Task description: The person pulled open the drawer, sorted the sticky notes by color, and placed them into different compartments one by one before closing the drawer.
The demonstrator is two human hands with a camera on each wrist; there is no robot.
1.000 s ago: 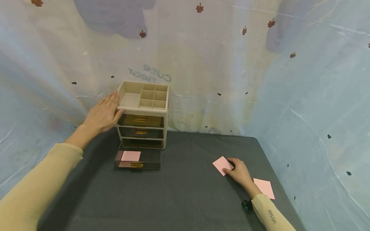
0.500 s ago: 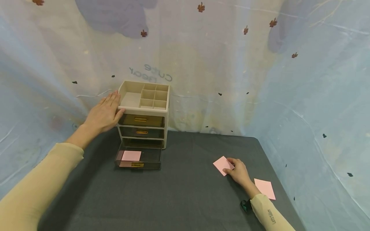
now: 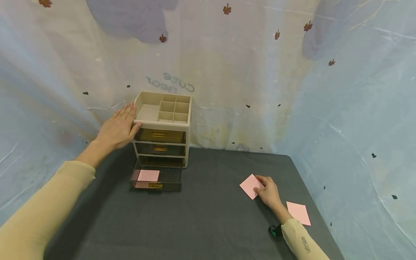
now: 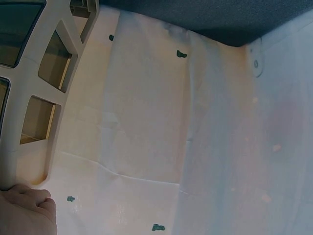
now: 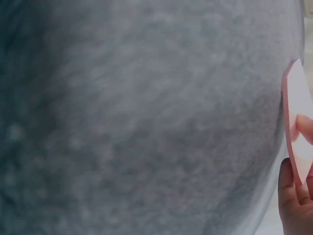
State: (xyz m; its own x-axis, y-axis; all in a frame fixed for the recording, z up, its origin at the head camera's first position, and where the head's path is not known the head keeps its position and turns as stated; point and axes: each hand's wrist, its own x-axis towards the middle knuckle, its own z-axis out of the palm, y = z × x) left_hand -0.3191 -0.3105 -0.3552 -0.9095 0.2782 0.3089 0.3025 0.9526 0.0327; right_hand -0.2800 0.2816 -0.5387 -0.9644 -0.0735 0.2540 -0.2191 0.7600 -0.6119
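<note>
My left hand (image 3: 116, 129) rests with straight fingers on the upper left side of a cream drawer organizer (image 3: 162, 125), thumb at its front edge. The organizer's lowest smoky drawer (image 3: 170, 177) is pulled out and has a pink sticky note pad (image 3: 148, 176) inside. Over on the right, my right hand (image 3: 269, 191) pinches a second pink sticky note pad (image 3: 250, 186) between thumb and fingers; the right wrist view shows the pad's edge (image 5: 288, 117) tilted, with fingers beneath and thumb on top. A third pink pad (image 3: 299, 213) lies beside the right forearm.
A dark grey cloth covers the table (image 3: 208, 216). Divided compartments (image 3: 173, 108) form the organizer's top, and two upper drawers (image 3: 160, 135) are closed. A patterned curtain (image 3: 234, 72) hangs behind and at both sides. A dark wrist device (image 3: 275, 231) sits under the right wrist.
The pad in my right hand has tilted or lifted slightly, showing a little more of its face. My left hand and the open drawer have stayed put.
</note>
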